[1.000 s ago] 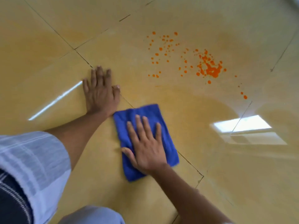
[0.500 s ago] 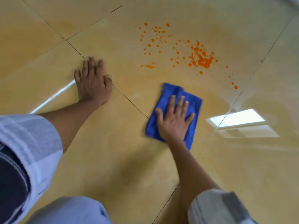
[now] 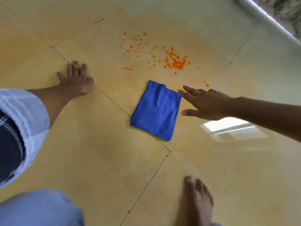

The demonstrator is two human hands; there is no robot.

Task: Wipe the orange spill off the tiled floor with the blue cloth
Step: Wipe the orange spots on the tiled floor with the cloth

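Observation:
The folded blue cloth (image 3: 156, 110) lies flat on the yellow tiled floor (image 3: 97, 160), nobody holding it. Beyond it the orange spill (image 3: 175, 61) spreads as a thick blotch with many small drops to its left and right, plus a short smeared streak (image 3: 127, 68). My right hand (image 3: 205, 102) hovers just right of the cloth with fingers spread, its fingertips at the cloth's upper right corner. My left hand (image 3: 76, 80) rests flat on the floor, left of the cloth, fingers apart.
My bare right foot (image 3: 197, 201) stands on the tiles near the bottom right. A bent knee in blue fabric (image 3: 40, 207) fills the bottom left. A metal rail (image 3: 268, 17) and patterned surface border the floor at the top right.
My right hand has lifted off the cloth and now sits to its right. The cloth stays where it was pushed, closer to the spill than a second ago. The view has pulled back.

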